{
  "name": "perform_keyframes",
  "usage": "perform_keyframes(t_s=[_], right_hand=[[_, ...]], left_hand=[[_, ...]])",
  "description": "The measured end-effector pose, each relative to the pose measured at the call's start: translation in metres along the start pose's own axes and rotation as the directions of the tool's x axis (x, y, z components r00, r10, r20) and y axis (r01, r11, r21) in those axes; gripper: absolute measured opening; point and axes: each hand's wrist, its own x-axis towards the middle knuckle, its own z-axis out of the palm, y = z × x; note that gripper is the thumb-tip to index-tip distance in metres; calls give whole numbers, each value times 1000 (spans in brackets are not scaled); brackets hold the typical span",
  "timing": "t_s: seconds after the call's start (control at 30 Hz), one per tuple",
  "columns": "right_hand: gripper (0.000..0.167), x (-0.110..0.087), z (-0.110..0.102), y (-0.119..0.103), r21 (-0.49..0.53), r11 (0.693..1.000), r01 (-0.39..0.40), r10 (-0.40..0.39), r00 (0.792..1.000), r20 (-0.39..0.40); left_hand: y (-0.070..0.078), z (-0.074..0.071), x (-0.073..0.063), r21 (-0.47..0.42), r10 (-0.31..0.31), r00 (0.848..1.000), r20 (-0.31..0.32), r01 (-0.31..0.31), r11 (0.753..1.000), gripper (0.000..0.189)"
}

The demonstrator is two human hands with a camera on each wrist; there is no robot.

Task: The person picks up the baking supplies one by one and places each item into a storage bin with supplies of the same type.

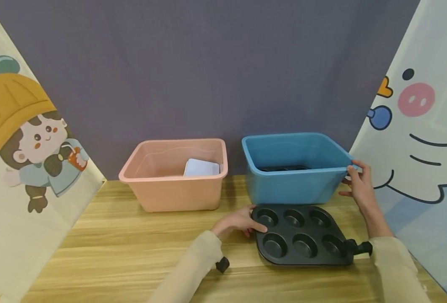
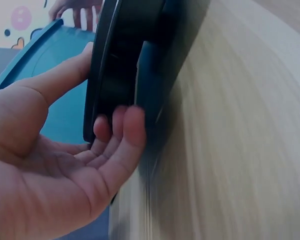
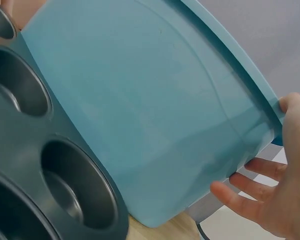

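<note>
A black six-cup muffin pan (image 1: 299, 235) is in front of the blue bin (image 1: 287, 185), cups facing up. My left hand (image 1: 242, 221) grips its left edge, with the thumb on top and the fingers (image 2: 132, 125) curled underneath. In the left wrist view a gap shows between the pan's edge and the wooden tabletop. At the bin's front right corner, my right hand (image 1: 361, 187) pinches the rim between thumb and forefinger. The other fingers (image 3: 240, 200) spread out beside the bin's wall. Inside the blue bin lies something dark (image 1: 284, 168), mostly hidden by the front wall.
A pink bin (image 1: 174, 193) stands to the left of the blue one, with a pale, flat-sided item (image 1: 202, 167) in it. Behind both rises a dark grey panel (image 1: 223, 75). Printed cartoon panels flank the wooden table (image 1: 132, 252) on both sides.
</note>
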Motion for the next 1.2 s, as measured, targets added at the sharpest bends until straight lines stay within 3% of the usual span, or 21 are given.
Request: perform_keyframes(t_s=[0.27,0.47,0.7,1.0,1.2], right_hand=[[56,1,2,6,-10,1000,-3,3,1000,3],[54,3,0,2,-17,1000,8,-8,1000,-10],[54,4,1,-1,-17,1000,16,-16,1000,1],[54,1,0,3,2,1000,7,-7,1000,-2],[55,0,0,3,6,1000,14,-14,1000,14]], left_hand=[[-9,-13,-8,-130,-3,1000,-27,0,992,81],[-10,-21,-13,-165,78,995,-68,-88,982,70],[-6,-32,-21,-170,90,992,-93,-104,980,63],[-1,-41,-28,-211,160,985,-58,-168,963,61],[0,-46,-35,-272,171,983,-61,-181,945,61]])
